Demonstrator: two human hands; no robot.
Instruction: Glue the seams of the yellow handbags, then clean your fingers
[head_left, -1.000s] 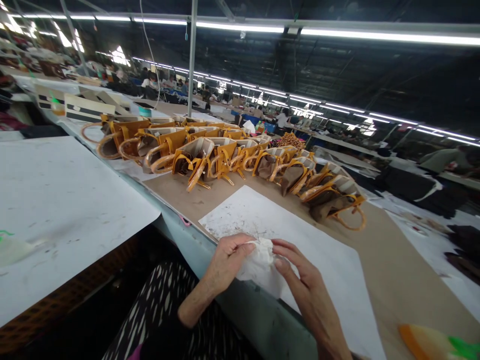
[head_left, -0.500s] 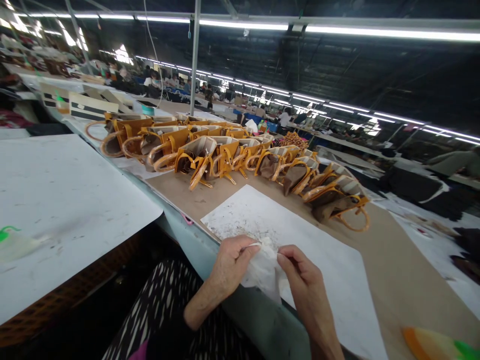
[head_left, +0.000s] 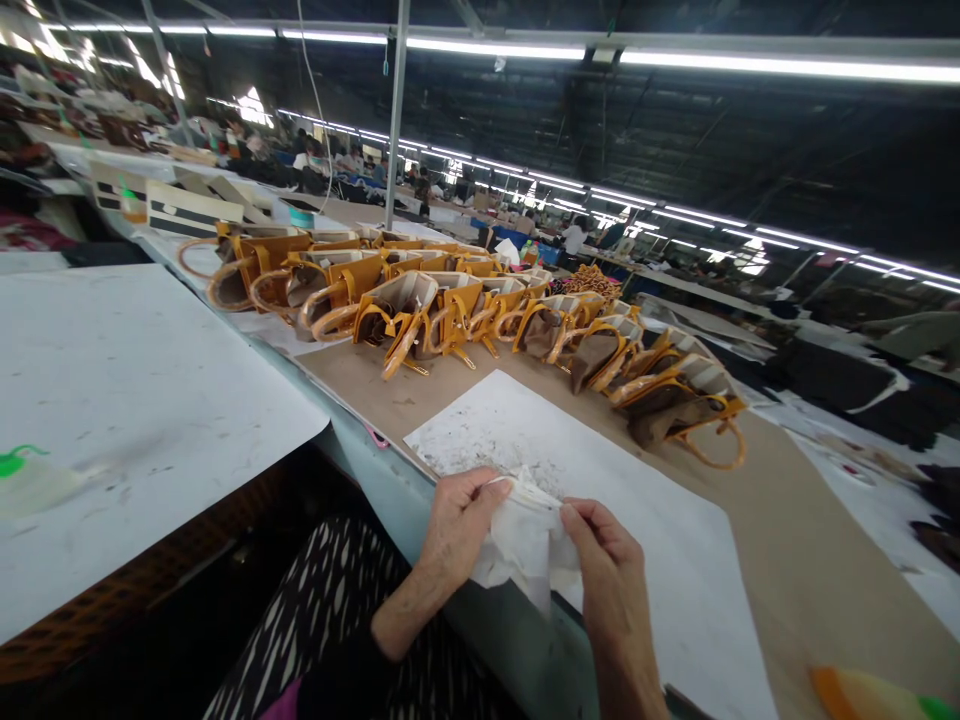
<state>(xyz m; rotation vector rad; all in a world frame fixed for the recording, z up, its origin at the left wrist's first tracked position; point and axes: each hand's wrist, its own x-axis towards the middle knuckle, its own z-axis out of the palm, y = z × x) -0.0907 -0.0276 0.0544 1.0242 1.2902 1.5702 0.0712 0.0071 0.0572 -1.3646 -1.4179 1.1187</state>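
Note:
A thin white cloth is stretched between my two hands, its lower part hanging over the table's near edge. My left hand pinches its left end between thumb and fingers. At the right end, my right hand grips it the same way. Under and beyond the hands lies a white sheet with dark specks and smudges. Behind it, several orange-yellow bags with ring handles stand in rows on brown paper.
A second white-topped table is at the left, with a green-capped bottle on it. Another bottle lies at the lower right. A metal pole rises behind the bags. People sit far off.
The cloth has been spread wider between my hands, with more of it showing. My right hand has shifted slightly. The whole view has moved a little.

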